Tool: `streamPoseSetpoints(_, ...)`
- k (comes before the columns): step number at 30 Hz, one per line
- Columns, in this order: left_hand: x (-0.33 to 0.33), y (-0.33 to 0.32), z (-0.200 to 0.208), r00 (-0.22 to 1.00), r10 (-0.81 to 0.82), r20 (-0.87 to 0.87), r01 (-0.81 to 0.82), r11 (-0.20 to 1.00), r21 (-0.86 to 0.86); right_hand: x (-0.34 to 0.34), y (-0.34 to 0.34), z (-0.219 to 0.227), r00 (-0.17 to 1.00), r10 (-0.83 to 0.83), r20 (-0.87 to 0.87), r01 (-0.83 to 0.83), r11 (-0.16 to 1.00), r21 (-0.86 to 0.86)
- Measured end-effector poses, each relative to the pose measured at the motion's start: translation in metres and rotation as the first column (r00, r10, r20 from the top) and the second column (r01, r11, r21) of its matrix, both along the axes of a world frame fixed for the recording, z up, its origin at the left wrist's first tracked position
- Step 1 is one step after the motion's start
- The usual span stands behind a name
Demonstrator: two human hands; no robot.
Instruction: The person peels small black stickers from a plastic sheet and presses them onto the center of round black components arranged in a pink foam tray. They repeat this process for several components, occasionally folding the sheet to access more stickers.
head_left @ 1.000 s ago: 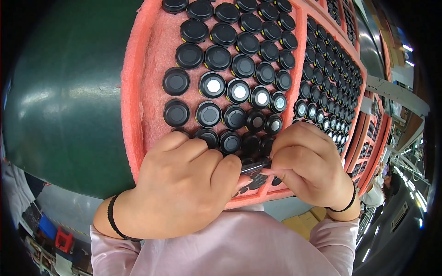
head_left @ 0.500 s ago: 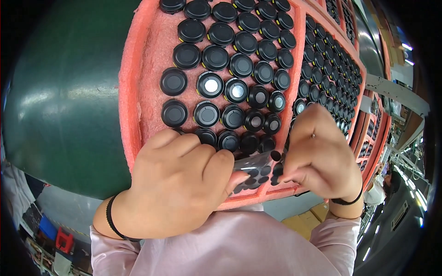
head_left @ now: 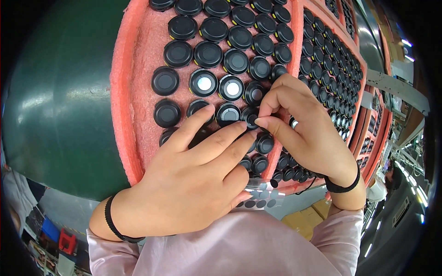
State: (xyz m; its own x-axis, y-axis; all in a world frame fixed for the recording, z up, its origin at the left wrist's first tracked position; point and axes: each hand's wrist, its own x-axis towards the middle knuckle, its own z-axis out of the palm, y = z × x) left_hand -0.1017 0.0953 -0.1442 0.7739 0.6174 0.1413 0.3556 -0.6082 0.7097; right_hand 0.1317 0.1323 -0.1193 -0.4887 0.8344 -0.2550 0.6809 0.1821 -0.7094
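Rows of black round capped parts (head_left: pixel 207 54) fill a pink foam tray (head_left: pixel 120 92). My left hand (head_left: pixel 184 184) spreads its fingers over the nearer rows, fingertips on the parts. Under its thumb it keeps a clear sheet of black round stickers (head_left: pixel 271 193), which sticks out past the tray's near edge. My right hand (head_left: pixel 304 133) is closed in a pinch, thumb and forefinger holding a small black round sticker (head_left: pixel 254 120) over one of the parts. Two parts to the left show bright, reflective round centres (head_left: pixel 204 83).
A second tray section (head_left: pixel 322 55) with many similar parts lies to the right behind a foam divider (head_left: pixel 297 27). A green tabletop (head_left: pixel 60 101) stretches along the left. Cardboard boxes (head_left: pixel 306 218) sit below the near edge at right.
My right hand has moved from the sticker sheet up and left to the parts, with a small sticker in its pinch. My left fingers have stretched forward; the sheet has dropped nearer me.
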Motion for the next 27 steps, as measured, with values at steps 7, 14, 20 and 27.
streamPoseSetpoints(7, 0.0017, -0.0015, -0.0015, 1.0, -0.001, -0.022, 0.001, 1.0, 0.01, -0.002, -0.002, -0.0019, 1.0, -0.013, 0.028, 0.012, 0.999, 0.035)
streamPoseSetpoints(14, 0.0009, -0.0015, -0.001, 1.0, -0.001, -0.026, 0.001, 1.0, 0.003, -0.0041, -0.0034, -0.0042, 0.999, -0.019, 0.037, 0.017, 0.998, 0.065)
streamPoseSetpoints(20, 0.0014, -0.0017, -0.0013, 1.0, -0.003, -0.026, 0.003, 1.0, -0.01, -0.0043, -0.0031, -0.0052, 0.997, 0.002, 0.079, -0.011, 0.992, 0.124)
streamPoseSetpoints(27, 0.0014, -0.0014, -0.0005, 1.0, 0.001, -0.022, -0.001, 1.0, -0.007, -0.0026, -0.0053, -0.0064, 0.996, -0.074, 0.052, 0.068, 0.991, 0.117)
